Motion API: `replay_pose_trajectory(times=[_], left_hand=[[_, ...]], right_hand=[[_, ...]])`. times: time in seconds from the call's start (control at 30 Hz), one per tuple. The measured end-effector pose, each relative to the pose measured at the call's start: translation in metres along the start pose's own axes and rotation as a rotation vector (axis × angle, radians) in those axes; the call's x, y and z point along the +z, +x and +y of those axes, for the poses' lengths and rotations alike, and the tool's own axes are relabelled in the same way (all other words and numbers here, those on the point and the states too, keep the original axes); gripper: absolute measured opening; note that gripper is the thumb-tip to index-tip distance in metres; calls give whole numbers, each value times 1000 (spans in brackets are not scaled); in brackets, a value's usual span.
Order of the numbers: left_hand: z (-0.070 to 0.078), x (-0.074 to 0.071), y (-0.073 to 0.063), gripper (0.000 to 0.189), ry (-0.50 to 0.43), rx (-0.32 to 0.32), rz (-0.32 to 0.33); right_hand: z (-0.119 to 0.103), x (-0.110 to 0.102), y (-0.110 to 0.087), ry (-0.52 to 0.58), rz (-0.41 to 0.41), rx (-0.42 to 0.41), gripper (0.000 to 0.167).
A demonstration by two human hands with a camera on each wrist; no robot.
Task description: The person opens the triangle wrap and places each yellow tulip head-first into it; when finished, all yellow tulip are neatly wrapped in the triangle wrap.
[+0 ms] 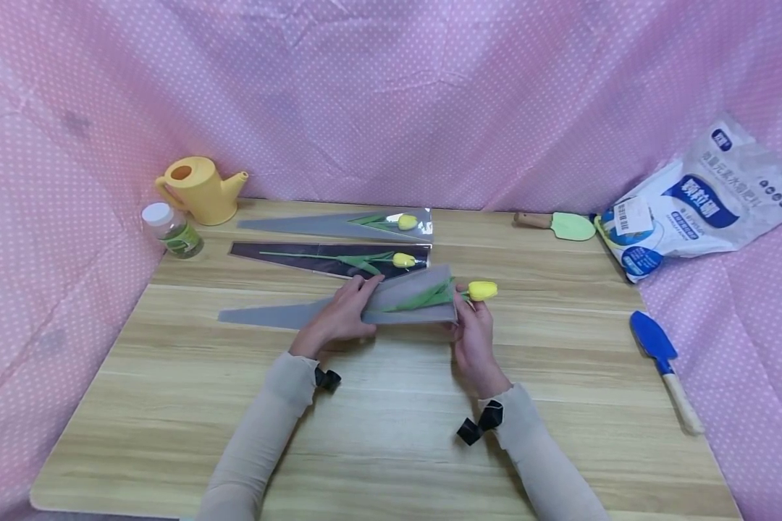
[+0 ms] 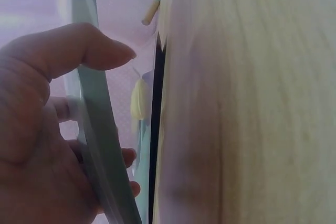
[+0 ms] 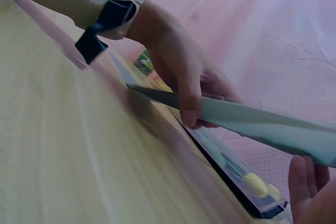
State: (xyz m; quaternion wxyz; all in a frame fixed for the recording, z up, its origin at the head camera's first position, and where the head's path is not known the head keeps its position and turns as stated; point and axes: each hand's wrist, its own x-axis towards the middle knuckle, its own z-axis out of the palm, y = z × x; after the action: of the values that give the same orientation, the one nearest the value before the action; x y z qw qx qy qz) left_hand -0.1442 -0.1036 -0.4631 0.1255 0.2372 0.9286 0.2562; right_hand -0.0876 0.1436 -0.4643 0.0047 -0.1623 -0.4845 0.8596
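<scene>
A grey translucent flower sleeve [image 1: 404, 293], tapering to a narrow tip on the left, is raised at its wide end over the wooden table. My left hand [image 1: 345, 307] grips its middle, thumb on the near side and fingers on the far side, as the left wrist view shows. Out of the wide mouth sticks the head of a yellow tulip [image 1: 483, 291]; its green leaves show through the sleeve. With my right hand [image 1: 474, 340] I pinch the tulip just below its head, right at the sleeve's mouth. Part of the grip is hidden there.
Behind lie two sleeved tulips, one in a clear-grey sleeve [image 1: 300, 226], one in a black sleeve [image 1: 280, 255]. A yellow watering can [image 1: 211, 195] and a white-capped jar [image 1: 179, 235] stand back left. Right are a green trowel [image 1: 572, 226], a blue trowel [image 1: 653, 336] and a white bag [image 1: 684, 217].
</scene>
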Motion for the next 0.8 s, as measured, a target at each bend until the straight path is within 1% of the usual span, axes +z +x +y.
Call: replay_pose_trajectory(times=[0.03, 0.1, 0.23, 0.33, 0.43, 0.53, 0.63, 0.7, 0.8], left_hand=[[0, 0, 0, 96, -2, -1, 9], [0, -1, 0, 94, -9, 2, 27], [1, -3, -1, 93, -14, 16, 55], [2, -4, -1, 92, -7, 21, 72], [2, -5, -1, 92, -3, 22, 83], [2, -5, -2, 92, 0, 23, 87], [2, -4, -2, 92, 4, 25, 85], [1, -4, -1, 92, 9, 27, 83], [2, -3, -1, 91, 9, 30, 81]], right_hand=[[-1, -1, 1, -1, -15, 2, 31], [-4, -4, 2, 1, -28, 10, 31], [-10, -10, 4, -6, -27, 12, 21], [-16, -14, 6, -15, -28, -9, 15], [-21, -18, 8, -34, -30, -32, 20], [-25, -21, 10, -54, -15, -50, 25], [-28, -22, 11, -72, 5, -68, 27], [-29, -22, 12, -93, 10, -82, 25], [-29, -21, 12, -124, 6, -112, 17]])
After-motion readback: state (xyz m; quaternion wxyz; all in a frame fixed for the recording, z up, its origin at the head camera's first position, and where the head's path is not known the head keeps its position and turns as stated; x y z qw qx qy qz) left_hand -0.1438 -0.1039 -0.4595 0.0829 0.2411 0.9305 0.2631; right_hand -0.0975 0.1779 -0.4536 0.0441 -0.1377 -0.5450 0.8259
